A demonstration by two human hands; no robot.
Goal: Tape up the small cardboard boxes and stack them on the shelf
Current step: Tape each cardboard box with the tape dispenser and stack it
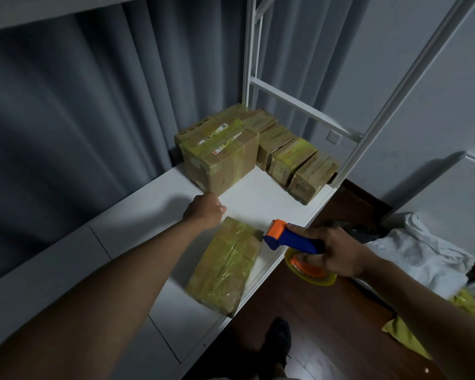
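Note:
A small cardboard box [224,266] wrapped in yellowish tape lies on the white shelf board [154,212] near its front edge. My left hand [205,210] hovers just beyond the box's far end with fingers curled, holding nothing that I can see. My right hand [332,253] grips the blue and orange tape dispenser [294,239], its orange head close to the box's right far corner. A roll of yellowish tape [311,275] hangs under the dispenser. A larger taped box [221,157] and several smaller taped boxes [291,160] stand at the back of the shelf.
White metal shelf uprights [390,97] rise at the right of the shelf. Grey curtains [66,119] hang behind. On the dark wood floor at the right lie white cloth [422,253] and something yellow [412,333]. My dark shoe [279,338] is below the shelf edge.

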